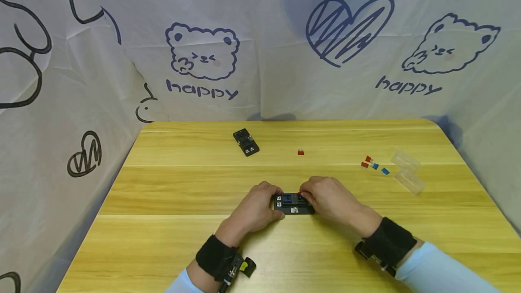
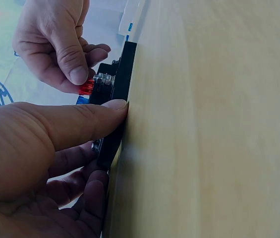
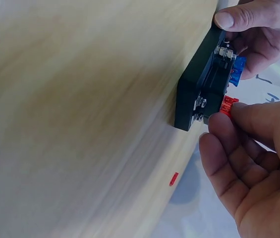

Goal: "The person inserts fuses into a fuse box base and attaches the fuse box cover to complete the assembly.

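The block [image 1: 295, 204] lies flat on the table [image 1: 183, 243]. The left hand [image 1: 257, 208], thumb and fingers curled, grips its left end; the right hand [image 1: 331, 200] pinches the red fuse [image 3: 228, 105] at the block's top. The block looks light and stiff, best held by its edges; the fuse, small, hard, probably slippery, suits fingertips.

Black rectangular plastic block [image 1: 304, 210], red plastic fuse [image 3: 228, 104], blue plastic fuse [image 3: 238, 69]. Yellow wood-grain tabletop [image 1: 163, 243]. White cloth [image 1: 281, 89] has blue-and-black doodles [image 1: 351, 21].
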